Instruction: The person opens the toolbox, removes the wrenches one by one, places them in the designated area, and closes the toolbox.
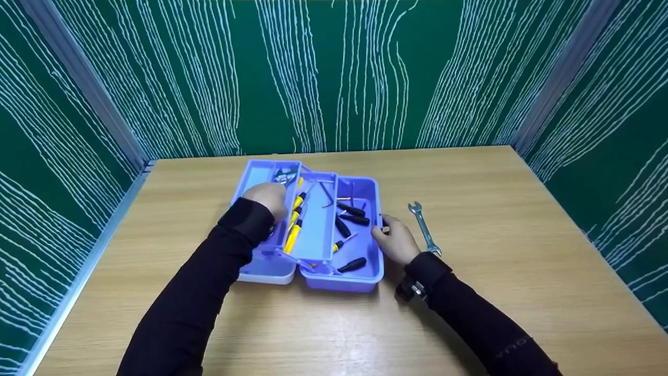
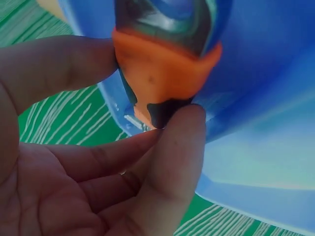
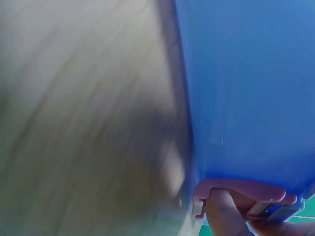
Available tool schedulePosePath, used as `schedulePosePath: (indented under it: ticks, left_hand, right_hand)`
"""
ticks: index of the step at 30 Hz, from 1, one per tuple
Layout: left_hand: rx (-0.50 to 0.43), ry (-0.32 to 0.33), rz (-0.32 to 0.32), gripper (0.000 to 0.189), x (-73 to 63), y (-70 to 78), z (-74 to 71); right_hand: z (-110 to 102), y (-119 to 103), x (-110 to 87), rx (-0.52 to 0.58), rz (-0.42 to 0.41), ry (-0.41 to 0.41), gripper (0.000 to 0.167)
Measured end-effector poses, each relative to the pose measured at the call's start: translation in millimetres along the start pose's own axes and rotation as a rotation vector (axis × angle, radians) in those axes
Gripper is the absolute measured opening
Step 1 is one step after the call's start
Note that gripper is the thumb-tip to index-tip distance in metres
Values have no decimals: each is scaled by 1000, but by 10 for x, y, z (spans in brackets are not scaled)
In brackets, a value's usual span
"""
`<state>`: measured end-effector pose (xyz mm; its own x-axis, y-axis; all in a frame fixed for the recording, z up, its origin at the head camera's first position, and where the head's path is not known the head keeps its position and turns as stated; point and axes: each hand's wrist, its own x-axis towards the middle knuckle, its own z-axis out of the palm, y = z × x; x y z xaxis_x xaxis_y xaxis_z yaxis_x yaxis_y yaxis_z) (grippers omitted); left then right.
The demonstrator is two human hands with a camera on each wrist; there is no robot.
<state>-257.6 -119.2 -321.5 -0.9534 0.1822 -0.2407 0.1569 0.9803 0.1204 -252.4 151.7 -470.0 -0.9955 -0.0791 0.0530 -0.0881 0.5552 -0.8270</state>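
Note:
A purple-blue toolbox [image 1: 342, 284] stands open on the table, its trays fanned out to the left. My left hand [image 1: 269, 198] reaches into the left tray [image 1: 258, 175]. In the left wrist view its fingers [image 2: 174, 167] pinch an orange-and-black object [image 2: 157, 73] with a glossy dark end; its kind I cannot tell. My right hand [image 1: 399, 240] holds the toolbox's right side, thumb at the rim. In the right wrist view, a finger [image 3: 224, 211] hooks into the reddish latch [image 3: 246, 187] on the box wall. Yellow-and-black screwdrivers [image 1: 293, 237] lie in the middle tray.
An open-ended wrench [image 1: 425, 230] lies on the wooden table [image 1: 469, 183], right of the right hand. Several black-handled tools [image 1: 352, 265] lie in the toolbox's deep right compartment. Small metal pieces [image 1: 284, 176] sit at the left tray's far end. Green patterned walls [image 1: 360, 78] surround the table.

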Motion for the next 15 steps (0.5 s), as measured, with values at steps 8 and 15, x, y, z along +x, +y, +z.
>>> schedulePosePath:
  ticks: [8, 15]
  left_hand:
    - [-131, 60, -14, 16, 9, -97, -22]
    - [-220, 74, -87, 26, 48, -127, -62]
  right_hand:
    - [8, 11, 0, 9, 0, 8, 42]
    - [5, 4, 27, 5, 5, 12, 39]
